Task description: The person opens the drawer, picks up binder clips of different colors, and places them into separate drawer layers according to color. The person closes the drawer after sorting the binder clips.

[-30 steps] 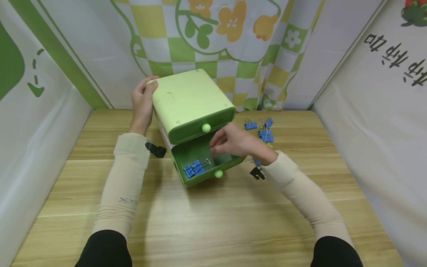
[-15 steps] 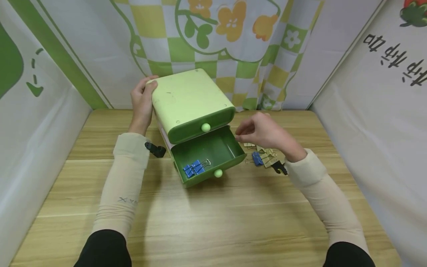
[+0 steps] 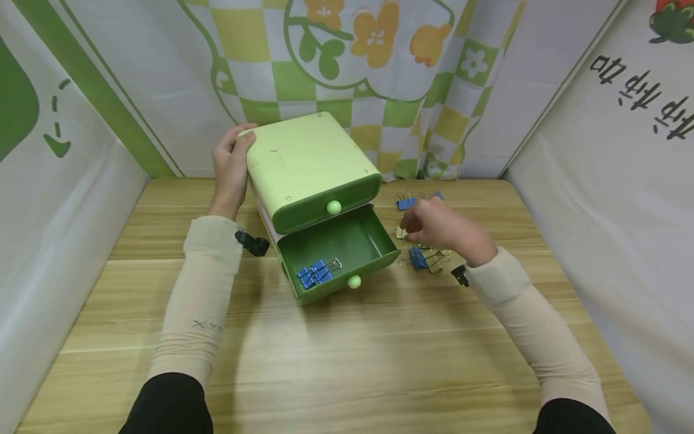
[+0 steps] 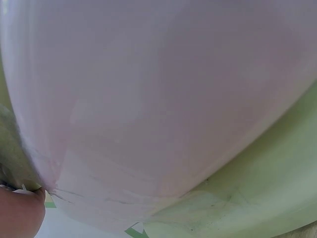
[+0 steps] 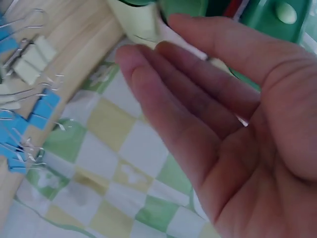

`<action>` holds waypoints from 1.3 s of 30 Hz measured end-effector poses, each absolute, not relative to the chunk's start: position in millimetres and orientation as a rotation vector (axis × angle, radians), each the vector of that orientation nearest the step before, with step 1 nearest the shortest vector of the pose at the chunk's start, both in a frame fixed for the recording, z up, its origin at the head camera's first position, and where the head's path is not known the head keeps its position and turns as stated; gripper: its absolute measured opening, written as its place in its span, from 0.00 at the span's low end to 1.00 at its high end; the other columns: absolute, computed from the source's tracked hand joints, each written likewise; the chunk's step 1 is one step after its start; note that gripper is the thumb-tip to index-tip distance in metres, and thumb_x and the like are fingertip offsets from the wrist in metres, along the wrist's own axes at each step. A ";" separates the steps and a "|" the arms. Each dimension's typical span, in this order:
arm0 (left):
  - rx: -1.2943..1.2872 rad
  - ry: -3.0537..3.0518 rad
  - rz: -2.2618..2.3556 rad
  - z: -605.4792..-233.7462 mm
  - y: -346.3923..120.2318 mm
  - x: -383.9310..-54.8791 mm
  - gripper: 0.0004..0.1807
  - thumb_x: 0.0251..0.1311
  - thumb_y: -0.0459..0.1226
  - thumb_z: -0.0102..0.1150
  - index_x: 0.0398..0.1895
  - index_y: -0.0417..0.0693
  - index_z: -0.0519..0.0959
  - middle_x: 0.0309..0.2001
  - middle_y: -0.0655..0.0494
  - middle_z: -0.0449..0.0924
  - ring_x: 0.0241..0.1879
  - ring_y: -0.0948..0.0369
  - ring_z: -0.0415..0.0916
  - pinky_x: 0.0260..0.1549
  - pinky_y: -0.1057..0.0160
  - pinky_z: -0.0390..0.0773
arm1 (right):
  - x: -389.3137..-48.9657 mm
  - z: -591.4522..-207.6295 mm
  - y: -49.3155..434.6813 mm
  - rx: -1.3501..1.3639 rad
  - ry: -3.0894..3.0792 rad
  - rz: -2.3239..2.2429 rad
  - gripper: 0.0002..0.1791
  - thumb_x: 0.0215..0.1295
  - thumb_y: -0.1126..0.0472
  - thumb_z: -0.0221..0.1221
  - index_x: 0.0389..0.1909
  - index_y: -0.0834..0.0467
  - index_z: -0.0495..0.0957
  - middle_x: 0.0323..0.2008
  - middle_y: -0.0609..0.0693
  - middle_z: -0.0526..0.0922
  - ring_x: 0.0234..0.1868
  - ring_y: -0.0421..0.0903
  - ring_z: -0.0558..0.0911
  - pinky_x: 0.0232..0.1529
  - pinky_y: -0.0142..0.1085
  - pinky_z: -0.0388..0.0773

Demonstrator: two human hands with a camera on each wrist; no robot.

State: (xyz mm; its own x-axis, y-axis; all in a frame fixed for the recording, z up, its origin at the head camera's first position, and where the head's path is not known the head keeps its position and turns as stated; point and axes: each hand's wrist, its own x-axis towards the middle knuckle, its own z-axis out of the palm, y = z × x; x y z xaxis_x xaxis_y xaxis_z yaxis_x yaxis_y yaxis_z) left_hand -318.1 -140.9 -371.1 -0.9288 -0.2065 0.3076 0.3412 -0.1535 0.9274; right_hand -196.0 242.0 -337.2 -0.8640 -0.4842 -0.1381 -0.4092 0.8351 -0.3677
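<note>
A light green two-drawer desktop box (image 3: 311, 160) stands on the table, turned at an angle. Its lower drawer (image 3: 358, 241) is pulled out and holds blue binder clips (image 3: 315, 274) near the front left corner; the upper drawer is closed. My left hand (image 3: 230, 169) grips the box's back left corner, thumb on top, the other fingers partly hidden. To the right of the drawer, my right hand (image 3: 444, 229) hovers over binder clips with its fingers loosely bent. In the right wrist view that hand (image 5: 223, 124) has nothing between thumb and fingers.
Right of the box lie pale yellow binder clips (image 3: 435, 260) beside a blue binder clip (image 3: 417, 258). Further back are more blue binder clips (image 3: 405, 204), partly covered by the right hand. A checkered curtain (image 3: 398, 114) hangs behind the table (image 3: 347, 361).
My right hand has left the drawer's inside and moved right, then slightly down over the clips on the table. The left hand, box and blue clips in the drawer have stayed put.
</note>
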 end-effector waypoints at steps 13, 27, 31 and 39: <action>-0.141 -1.760 -2.142 -370.5 -141.3 -317.0 0.17 0.74 0.41 0.59 0.58 0.43 0.85 0.58 0.58 0.82 0.55 0.63 0.77 0.51 0.70 0.78 | -196.8 -387.8 235.2 -0.368 2.851 -0.254 0.12 0.62 0.62 0.74 0.28 0.62 0.80 0.22 0.49 0.78 0.22 0.43 0.75 0.27 0.35 0.78; -0.136 -1.769 -2.145 -371.2 -142.2 -315.8 0.19 0.74 0.42 0.58 0.60 0.42 0.84 0.59 0.57 0.82 0.54 0.63 0.77 0.50 0.70 0.78 | -195.8 -398.3 236.4 -0.192 2.908 -0.314 0.17 0.59 0.73 0.67 0.18 0.57 0.71 0.17 0.50 0.73 0.18 0.44 0.74 0.18 0.32 0.73; -0.128 -1.776 -2.149 -372.1 -142.5 -315.9 0.19 0.74 0.42 0.58 0.61 0.42 0.84 0.58 0.58 0.81 0.51 0.64 0.77 0.46 0.70 0.79 | -196.5 -397.2 243.6 -0.164 2.861 -0.409 0.22 0.60 0.77 0.60 0.14 0.54 0.66 0.14 0.46 0.66 0.15 0.41 0.67 0.16 0.30 0.69; -0.134 -1.776 -2.154 -370.9 -141.7 -316.7 0.20 0.74 0.43 0.58 0.61 0.41 0.83 0.59 0.57 0.81 0.53 0.64 0.77 0.48 0.70 0.78 | -204.9 -393.3 270.5 -0.233 2.698 -0.618 0.10 0.71 0.68 0.63 0.30 0.66 0.89 0.29 0.60 0.91 0.27 0.53 0.88 0.32 0.40 0.86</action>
State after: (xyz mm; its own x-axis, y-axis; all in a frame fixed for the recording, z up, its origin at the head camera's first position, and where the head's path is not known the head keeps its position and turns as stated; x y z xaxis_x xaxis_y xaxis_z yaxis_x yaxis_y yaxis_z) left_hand -316.7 -141.7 -370.9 -0.9363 -0.2024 0.2871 0.3204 -0.1571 0.9342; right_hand -204.9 270.5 -393.3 -0.9208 -0.2370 -0.3098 -0.0785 0.8906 -0.4480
